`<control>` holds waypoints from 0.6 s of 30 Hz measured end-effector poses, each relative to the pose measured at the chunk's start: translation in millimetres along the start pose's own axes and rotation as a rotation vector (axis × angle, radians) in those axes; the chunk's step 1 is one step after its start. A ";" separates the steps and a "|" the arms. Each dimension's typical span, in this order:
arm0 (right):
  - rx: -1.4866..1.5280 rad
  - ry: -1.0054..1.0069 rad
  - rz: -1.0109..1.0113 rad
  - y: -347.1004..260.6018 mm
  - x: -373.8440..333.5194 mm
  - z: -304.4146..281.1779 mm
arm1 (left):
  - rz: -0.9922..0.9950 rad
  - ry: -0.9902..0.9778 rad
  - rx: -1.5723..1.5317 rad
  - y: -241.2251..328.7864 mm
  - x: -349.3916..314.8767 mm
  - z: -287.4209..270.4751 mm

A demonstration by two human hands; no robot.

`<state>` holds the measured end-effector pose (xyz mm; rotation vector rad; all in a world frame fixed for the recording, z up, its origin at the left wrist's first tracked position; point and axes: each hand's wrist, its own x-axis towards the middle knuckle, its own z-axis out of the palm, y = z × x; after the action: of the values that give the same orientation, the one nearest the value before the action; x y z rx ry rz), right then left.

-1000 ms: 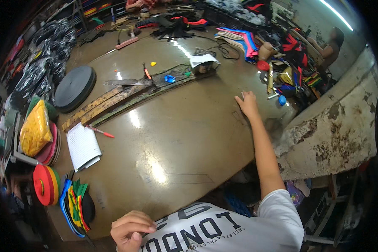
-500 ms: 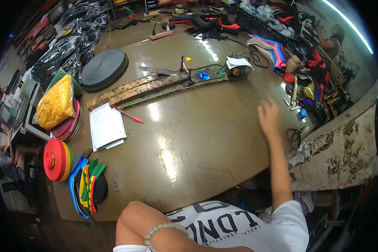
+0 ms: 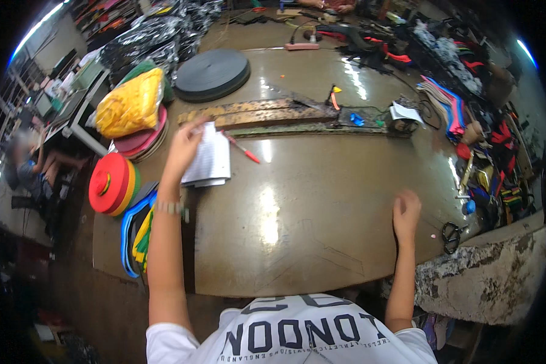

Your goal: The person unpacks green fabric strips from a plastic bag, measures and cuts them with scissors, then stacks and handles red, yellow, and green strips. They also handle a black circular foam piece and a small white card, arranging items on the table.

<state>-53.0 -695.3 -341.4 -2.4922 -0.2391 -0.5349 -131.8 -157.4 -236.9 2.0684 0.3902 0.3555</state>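
Observation:
My left hand (image 3: 187,148) is raised at the left of the table, at the upper left edge of some written paper sheets (image 3: 212,164). Its slightly blurred fingers stretch toward a worn, stained wooden bar (image 3: 242,113), and nothing shows in them; contact with the paper is unclear. A red pen (image 3: 247,151) lies just right of the sheets. Over the right part of the brown table (image 3: 321,200), my right hand (image 3: 407,211) hovers or rests with loosely bent fingers, thumb apart, holding nothing visible. Black-handled scissors (image 3: 451,237) lie to its right.
Left of the sheets are a grey webbing roll (image 3: 212,74), a yellow bagged bundle (image 3: 130,103), red-yellow-green rolls (image 3: 112,184) and blue straps (image 3: 126,239). Coloured strips (image 3: 446,106) and a small blue object (image 3: 469,207) lie at the right. Another person sits at far left.
My left hand has swung up from near my body to the paper sheets. My right hand has drawn back nearer to me. The view has turned, shifting the table's things rightward.

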 end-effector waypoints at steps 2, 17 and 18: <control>-0.043 -0.001 -0.027 -0.3 2.4 2.9 | -0.057 0.356 -0.008 -66.7 56.0 -18.5; -0.074 -0.025 -0.033 -2.9 11.8 11.3 | -0.117 0.446 0.348 -124.8 92.9 -29.9; -0.100 -0.031 -0.044 -2.7 12.1 11.4 | -0.126 0.436 0.303 -128.1 92.6 -31.2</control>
<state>-39.2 -685.9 -343.6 -2.5994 -0.2866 -0.5381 -77.3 -33.2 -323.8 2.2375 0.8781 0.7104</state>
